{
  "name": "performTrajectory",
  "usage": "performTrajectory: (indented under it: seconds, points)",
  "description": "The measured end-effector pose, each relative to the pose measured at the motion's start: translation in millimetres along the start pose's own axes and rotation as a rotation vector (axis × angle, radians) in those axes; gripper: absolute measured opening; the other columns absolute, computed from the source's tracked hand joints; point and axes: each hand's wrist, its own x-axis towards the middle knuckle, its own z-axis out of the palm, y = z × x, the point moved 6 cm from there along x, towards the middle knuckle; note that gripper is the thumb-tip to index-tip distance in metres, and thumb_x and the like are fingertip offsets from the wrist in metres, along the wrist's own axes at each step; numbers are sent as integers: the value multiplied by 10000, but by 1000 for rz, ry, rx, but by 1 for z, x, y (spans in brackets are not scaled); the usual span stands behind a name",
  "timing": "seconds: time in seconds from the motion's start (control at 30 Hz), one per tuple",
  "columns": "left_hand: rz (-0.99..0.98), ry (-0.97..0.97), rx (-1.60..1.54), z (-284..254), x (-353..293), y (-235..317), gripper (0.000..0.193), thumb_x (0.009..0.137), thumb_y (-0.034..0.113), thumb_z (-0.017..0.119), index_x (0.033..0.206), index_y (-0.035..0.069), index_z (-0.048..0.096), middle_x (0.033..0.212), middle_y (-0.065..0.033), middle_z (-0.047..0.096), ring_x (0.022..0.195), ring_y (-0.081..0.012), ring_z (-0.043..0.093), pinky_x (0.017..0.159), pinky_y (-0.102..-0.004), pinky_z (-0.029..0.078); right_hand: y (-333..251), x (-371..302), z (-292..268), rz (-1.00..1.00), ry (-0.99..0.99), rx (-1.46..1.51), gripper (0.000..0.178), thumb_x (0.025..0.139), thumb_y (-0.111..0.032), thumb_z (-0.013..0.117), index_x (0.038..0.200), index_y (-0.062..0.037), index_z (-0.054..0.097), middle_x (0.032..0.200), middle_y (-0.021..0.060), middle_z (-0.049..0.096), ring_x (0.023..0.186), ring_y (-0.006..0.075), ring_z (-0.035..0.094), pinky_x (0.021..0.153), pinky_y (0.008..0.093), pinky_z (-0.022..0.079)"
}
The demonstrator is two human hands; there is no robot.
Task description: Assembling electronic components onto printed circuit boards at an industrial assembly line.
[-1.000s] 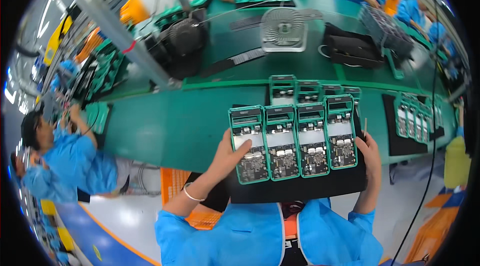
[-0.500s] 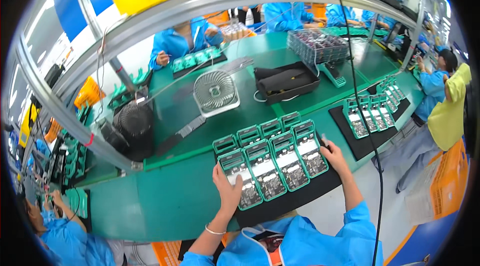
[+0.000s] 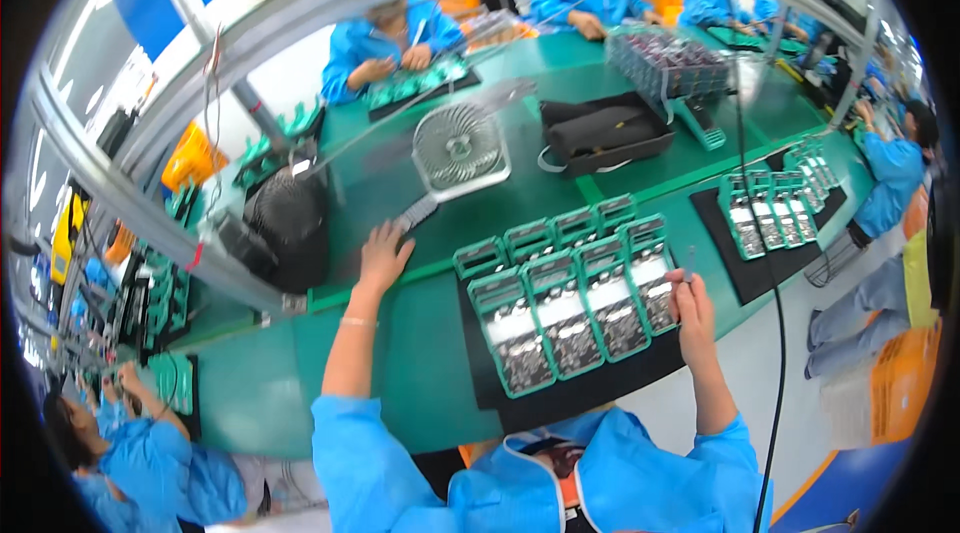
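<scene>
- While our right hand [image 3: 692,308] stays at the right end of the row, our left hand [image 3: 383,258] has come off the leftmost front frame, where its thumb lay half a second ago.
- We now find that left hand out on the green table [image 3: 250,403], palm down, fingers spread wide, with nothing in its grasp.
- Its fingertips lie at the near end of a grey strip [image 3: 417,214]; we cannot tell if they touch it.
- We see the right hand mostly closed, thumb and fingers pinching a slim grey tool [image 3: 690,261] that points up.
- That hand is beside the edge of the rightmost front frame; whether it touches, we cannot tell.
- Our 8 frames keep their order: 4 front frames [image 3: 570,325] in a slanting row and 4 rear frames [image 3: 528,243] behind them, all on the black mat [image 3: 600,391] before us.
- Each of the 4 in front shows a dark board, with a white area above it.
- For the work, we judge the change means that the left hand no longer steadies the row; the mat bears it, and only the right hand remains close by.
- Beyond the strip we see a fan [image 3: 460,148], and to its right a black box [image 3: 605,138].
- Off to our right, more frames [image 3: 768,223] rest on another mat [image 3: 735,273].
</scene>
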Motion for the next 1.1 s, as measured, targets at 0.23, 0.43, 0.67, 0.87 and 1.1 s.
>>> performTrajectory:
  seconds: [0.23, 0.43, 0.67, 0.87, 1.1]
  points:
    - [84, -46, 23, -35, -29, 33, 560, 808, 399, 699, 1243, 72, 568, 1265, -163, 531, 1163, -370, 475, 967, -464, 424, 25, -37, 55, -82, -234, 389, 165, 1025, -73, 358, 1094, -33, 503, 1095, 81, 484, 1004, 169, 486, 967, 336, 380]
    - [139, -79, 72, -47, -63, 31, 314, 838, 125, 624, 1151, 132, 606, 1131, -91, 604, 1027, -313, 572, 866, -404, 504, 43, -66, 49, -169, -267, 64, 182, 995, -12, 373, 1103, -18, 520, 1153, 105, 501, 1034, 189, 515, 955, 320, 404]
    - [-107, 321, -202, -132, -86, 59, 169, 882, 63, 599, 1044, 81, 647, 923, -103, 679, 828, -277, 648, 720, -362, 519, 14, -80, 47, -213, -262, -219, 167, 931, 30, 454, 1042, 14, 579, 1035, 136, 582, 977, 201, 565, 853, 294, 450]
    - [327, 258, -273, -185, -137, 190, 336, 720, -42, 668, 1036, 71, 677, 1031, -80, 676, 876, -264, 627, 768, -366, 515, 32, -97, 77, 163, -510, 90, 175, 978, -12, 412, 1030, 30, 574, 974, 142, 670, 935, 213, 654, 860, 324, 505]
    - [595, 113, -37, -119, -222, 278, 400, 785, 126, 596, 1178, 84, 652, 1081, -12, 567, 832, -161, 521, 689, -288, 435, 41, -79, 61, 59, -333, 91, 220, 1029, -105, 367, 1030, 38, 534, 1007, 178, 662, 935, 228, 651, 862, 341, 512]
